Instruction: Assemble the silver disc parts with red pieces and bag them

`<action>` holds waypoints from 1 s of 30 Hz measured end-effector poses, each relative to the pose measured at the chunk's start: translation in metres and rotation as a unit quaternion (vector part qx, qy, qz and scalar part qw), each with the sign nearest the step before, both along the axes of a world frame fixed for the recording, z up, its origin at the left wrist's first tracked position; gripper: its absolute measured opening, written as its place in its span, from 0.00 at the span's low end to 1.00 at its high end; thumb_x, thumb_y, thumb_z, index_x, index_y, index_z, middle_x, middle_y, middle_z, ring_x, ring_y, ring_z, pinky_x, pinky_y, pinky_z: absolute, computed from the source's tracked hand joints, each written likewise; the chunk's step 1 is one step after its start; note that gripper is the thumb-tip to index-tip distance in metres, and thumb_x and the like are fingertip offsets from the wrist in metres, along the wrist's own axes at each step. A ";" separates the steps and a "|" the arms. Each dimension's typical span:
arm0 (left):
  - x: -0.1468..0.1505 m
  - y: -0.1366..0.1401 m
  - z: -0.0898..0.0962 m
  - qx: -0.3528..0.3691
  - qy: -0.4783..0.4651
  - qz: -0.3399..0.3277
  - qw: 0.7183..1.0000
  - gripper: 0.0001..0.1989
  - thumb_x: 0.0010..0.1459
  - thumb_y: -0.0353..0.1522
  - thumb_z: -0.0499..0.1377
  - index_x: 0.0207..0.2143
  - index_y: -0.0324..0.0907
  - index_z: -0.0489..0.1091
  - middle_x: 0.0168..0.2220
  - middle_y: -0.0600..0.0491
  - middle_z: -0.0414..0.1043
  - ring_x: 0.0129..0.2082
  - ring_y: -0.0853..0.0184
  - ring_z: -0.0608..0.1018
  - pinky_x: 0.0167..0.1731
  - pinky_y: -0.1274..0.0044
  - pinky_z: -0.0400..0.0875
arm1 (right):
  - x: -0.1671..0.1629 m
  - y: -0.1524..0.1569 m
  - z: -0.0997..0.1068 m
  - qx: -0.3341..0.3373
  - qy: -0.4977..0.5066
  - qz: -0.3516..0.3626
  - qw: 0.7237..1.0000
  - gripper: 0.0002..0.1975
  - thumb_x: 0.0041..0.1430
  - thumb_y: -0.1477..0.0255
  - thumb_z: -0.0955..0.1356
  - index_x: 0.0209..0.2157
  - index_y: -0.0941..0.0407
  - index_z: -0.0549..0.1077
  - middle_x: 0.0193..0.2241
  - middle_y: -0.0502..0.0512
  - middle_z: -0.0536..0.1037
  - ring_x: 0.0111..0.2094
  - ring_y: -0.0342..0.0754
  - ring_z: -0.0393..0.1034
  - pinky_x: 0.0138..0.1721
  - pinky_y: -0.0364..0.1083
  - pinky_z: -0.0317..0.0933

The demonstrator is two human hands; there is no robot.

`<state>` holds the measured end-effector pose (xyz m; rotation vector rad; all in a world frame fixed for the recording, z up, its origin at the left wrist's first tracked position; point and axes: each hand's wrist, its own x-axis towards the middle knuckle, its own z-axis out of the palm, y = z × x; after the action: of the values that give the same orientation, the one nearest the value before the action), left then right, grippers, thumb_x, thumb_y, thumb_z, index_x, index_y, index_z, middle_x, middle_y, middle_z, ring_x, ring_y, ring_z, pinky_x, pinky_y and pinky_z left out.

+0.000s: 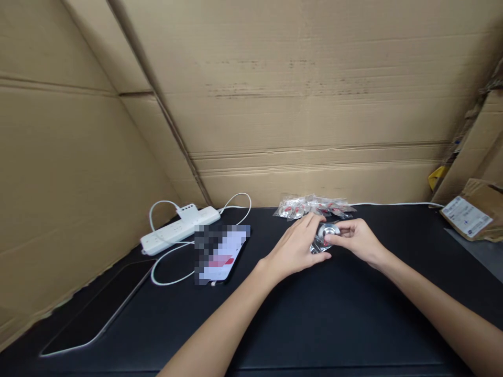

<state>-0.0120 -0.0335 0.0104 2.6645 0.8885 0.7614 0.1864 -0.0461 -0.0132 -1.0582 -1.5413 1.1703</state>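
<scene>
Between my two hands is a round silver metal disc [328,229] with a dark centre and a bit of red at its lower edge. My right hand [353,238] pinches the disc from the right with thumb and fingers. Crinkled clear plastic bag [315,247] shows under and left of the disc, and my left hand [301,241] is closed around it from the left. Whether the disc is fully inside the bag I cannot tell. Just behind my hands lies a row of similar clear bags [298,204] with silver and red pieces in them.
A white power strip [181,229] with a plugged-in charger and white cables lies at the left. Nearer is a phone [223,256] with a lit, partly blurred screen. A dark flat tablet-like panel [100,303] rests far left. Cardboard walls enclose the black table; a labelled cardboard box [475,209] is right.
</scene>
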 end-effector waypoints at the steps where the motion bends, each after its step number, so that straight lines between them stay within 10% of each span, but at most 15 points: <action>1: 0.000 -0.001 0.001 -0.010 -0.015 -0.001 1.000 0.31 0.52 0.39 0.66 0.56 0.43 0.60 0.53 0.46 0.66 0.53 0.56 0.71 0.53 0.66 0.66 | 0.000 0.000 0.001 -0.002 0.002 0.000 1.000 0.18 0.46 0.60 0.76 0.33 0.60 0.80 0.31 0.56 0.82 0.32 0.50 0.75 0.37 0.49 0.68; 9: -0.004 0.010 0.000 -0.243 -0.156 -0.003 0.957 0.23 0.56 0.35 0.62 0.53 0.38 0.67 0.43 0.46 0.73 0.38 0.64 0.77 0.40 0.71 0.73 | 0.007 0.000 0.005 0.007 -0.040 0.018 0.999 0.18 0.47 0.59 0.76 0.34 0.60 0.80 0.27 0.54 0.79 0.27 0.45 0.70 0.31 0.46 0.65; 17: -0.012 0.019 -0.004 -0.432 -0.114 -0.086 0.891 0.15 0.54 0.40 0.65 0.37 0.37 0.74 0.31 0.49 0.77 0.28 0.67 0.78 0.32 0.74 0.73 | 0.007 -0.006 0.011 0.058 -0.150 0.069 0.985 0.14 0.51 0.60 0.74 0.30 0.58 0.81 0.17 0.46 0.65 0.19 0.37 0.47 0.19 0.41 0.40; 30: 0.001 0.013 -0.008 -0.393 -0.188 -0.032 0.900 0.15 0.52 0.41 0.66 0.30 0.37 0.71 0.25 0.52 0.75 0.24 0.67 0.77 0.28 0.75 0.72 | 0.015 -0.001 0.012 0.136 -0.182 0.042 0.973 0.15 0.54 0.58 0.73 0.28 0.56 0.78 0.27 0.52 0.71 0.27 0.44 0.62 0.27 0.43 0.57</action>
<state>-0.0114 -0.0210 0.0026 1.7544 0.7756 0.6734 0.2011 -0.0470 -0.0012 -1.0692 -1.9846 0.8143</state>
